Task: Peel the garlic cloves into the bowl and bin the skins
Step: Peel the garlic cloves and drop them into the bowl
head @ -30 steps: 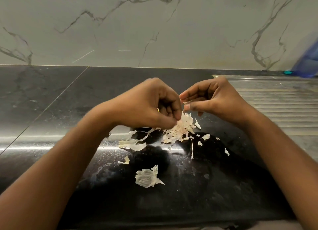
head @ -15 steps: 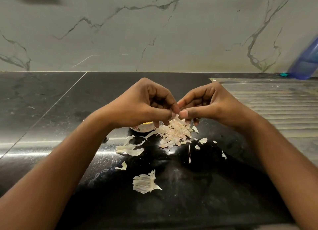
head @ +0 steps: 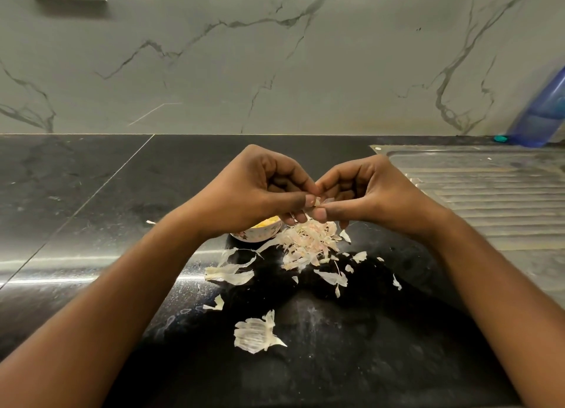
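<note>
Left hand (head: 253,193) and right hand (head: 376,193) meet fingertip to fingertip above the middle of the counter (head: 91,199); both are curled, thumbs and forefingers pinching one garlic clove (head: 321,202); only a pale sliver of it shows, so its long axis cannot be told. Bowl (head: 260,232) sits directly beneath the left hand's fingers, partly hidden by them; the left hand is the nearer, so the drop is judged to go down and slightly left. Heap of skins (head: 308,244) lies just beside the bowl on its right, under the right hand; loose flakes scatter toward the counter's near edge. Drainboard (head: 489,199) at the right end; no bin in view; skins not yet binned.
</note>
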`<state>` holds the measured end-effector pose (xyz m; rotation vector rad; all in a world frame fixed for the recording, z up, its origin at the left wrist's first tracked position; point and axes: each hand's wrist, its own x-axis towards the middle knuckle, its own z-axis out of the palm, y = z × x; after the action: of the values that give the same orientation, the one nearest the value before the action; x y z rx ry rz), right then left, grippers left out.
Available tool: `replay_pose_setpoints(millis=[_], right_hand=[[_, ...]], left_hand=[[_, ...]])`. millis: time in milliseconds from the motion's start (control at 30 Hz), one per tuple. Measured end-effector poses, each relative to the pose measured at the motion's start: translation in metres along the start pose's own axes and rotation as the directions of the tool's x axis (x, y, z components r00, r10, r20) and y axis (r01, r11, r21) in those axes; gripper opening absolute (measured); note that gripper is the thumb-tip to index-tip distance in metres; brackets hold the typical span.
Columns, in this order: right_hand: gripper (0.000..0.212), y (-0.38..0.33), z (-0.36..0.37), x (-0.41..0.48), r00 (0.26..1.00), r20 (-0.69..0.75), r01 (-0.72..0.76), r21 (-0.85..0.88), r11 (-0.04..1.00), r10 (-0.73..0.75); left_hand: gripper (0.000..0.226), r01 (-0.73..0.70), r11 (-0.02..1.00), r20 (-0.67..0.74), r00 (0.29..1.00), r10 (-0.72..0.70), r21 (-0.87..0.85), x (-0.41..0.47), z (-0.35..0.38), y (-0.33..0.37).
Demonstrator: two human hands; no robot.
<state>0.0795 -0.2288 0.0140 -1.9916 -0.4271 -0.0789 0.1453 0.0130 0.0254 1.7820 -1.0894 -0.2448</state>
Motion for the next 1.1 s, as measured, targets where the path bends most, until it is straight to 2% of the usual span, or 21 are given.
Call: replay_pose_setpoints(millis=[167,333,567,800,1100], right_hand=[[0.020,0.002,-0.002,0.002,0.998,-0.042,0.033,-0.056,0.998,-0.036],[0.021,0.003,-0.004,0.002,0.995,-0.088,0.050,-0.061,0.997,-0.055],[0.022,0.004,-0.004,0.002,0.995,-0.078,0.057,-0.049,0.997,-0.060],[0.020,0.003,-0.003,0.003,0.995,-0.056,0.087,-0.016,0.996,-0.088],[0.019,0.005,-0.001,0.004,0.991,-0.119,0.062,-0.037,0.997,-0.066]], left_hand=[[0.019,0.022,0.999,-0.018,1.000,-0.023,-0.046,0.002,-0.002,-0.002],[0.019,0.010,1.000,-0.095,0.995,-0.012,-0.022,0.002,-0.007,-0.005],[0.018,-0.019,0.999,-0.143,0.989,0.024,0.036,0.003,-0.002,-0.005],[0.020,-0.051,0.999,-0.197,0.979,0.054,0.019,0.005,0.000,-0.008],[0.021,-0.096,0.995,-0.242,0.965,0.103,0.041,0.007,0.003,-0.012]])
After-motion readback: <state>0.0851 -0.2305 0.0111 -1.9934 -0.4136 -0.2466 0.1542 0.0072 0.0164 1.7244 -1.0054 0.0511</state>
